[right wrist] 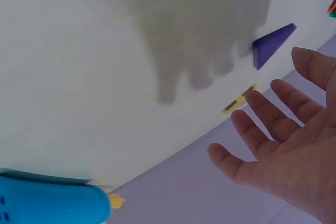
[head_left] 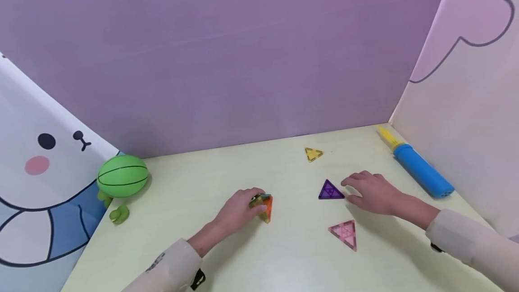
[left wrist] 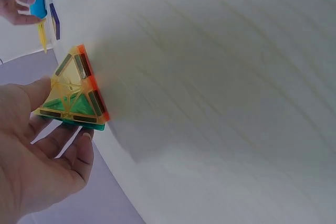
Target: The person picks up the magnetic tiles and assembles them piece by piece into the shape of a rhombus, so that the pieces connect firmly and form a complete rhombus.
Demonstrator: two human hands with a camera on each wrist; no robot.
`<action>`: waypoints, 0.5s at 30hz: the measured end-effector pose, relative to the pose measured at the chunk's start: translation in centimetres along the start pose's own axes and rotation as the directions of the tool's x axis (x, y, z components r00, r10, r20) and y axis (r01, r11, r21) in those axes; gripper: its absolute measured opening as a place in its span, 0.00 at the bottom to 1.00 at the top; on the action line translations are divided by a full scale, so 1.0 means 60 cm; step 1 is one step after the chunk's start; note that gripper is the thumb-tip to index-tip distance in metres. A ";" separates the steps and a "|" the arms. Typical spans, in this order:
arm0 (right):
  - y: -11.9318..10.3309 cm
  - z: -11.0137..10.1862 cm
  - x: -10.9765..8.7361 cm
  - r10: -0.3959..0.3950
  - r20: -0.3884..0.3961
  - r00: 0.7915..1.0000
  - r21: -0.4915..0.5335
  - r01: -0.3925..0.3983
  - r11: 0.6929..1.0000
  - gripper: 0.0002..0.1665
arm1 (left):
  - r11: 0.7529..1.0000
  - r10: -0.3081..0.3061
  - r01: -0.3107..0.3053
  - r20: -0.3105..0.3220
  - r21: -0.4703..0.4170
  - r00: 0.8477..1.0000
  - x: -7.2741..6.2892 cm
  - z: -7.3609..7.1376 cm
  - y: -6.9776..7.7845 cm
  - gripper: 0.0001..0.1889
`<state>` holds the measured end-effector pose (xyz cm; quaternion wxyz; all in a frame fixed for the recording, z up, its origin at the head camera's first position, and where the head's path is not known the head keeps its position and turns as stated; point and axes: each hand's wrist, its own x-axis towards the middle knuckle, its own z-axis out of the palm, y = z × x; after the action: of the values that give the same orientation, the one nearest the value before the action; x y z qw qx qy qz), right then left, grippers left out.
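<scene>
My left hand pinches a small cluster of triangular magnetic tiles between thumb and fingers. In the left wrist view its yellow face shows, with a green tile below and an orange one along the side; they lean together like a pyramid. My right hand hovers over the table just right of a purple triangular tile, fingers spread and nothing held. Nearer the front lies a pink triangular tile. Farther back is a yellow triangular tile, flat on the table.
A blue hand pump with a yellow nozzle lies at the right edge by the side wall. On the left sit a green ball with dark stripes and a small green toy. A purple wall rises behind the pale table.
</scene>
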<state>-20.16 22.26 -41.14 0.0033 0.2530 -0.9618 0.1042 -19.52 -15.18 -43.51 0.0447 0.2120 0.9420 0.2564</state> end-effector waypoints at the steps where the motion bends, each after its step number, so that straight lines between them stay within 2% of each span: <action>1: 0.002 0.001 -0.003 -0.002 -0.006 1.000 -0.001 0.002 1.000 0.20 | 1.000 -0.009 0.009 -0.002 -0.002 1.000 -0.001 -0.001 -0.002 0.21; 9: 0.011 0.013 -0.022 -0.013 -0.019 1.000 -0.002 0.013 1.000 0.20 | 0.998 -0.050 0.050 0.006 -0.037 0.999 -0.005 -0.009 -0.017 0.21; 15: 0.003 0.024 -0.042 -0.044 -0.021 0.999 -0.001 0.044 0.999 0.20 | 0.999 -0.039 0.040 0.040 -0.028 0.998 -0.007 -0.018 -0.024 0.24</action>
<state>-17.97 23.35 -42.70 0.0159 0.2731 -0.9560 0.1063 -19.90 -16.99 -43.30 0.0716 0.1977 0.9412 0.2645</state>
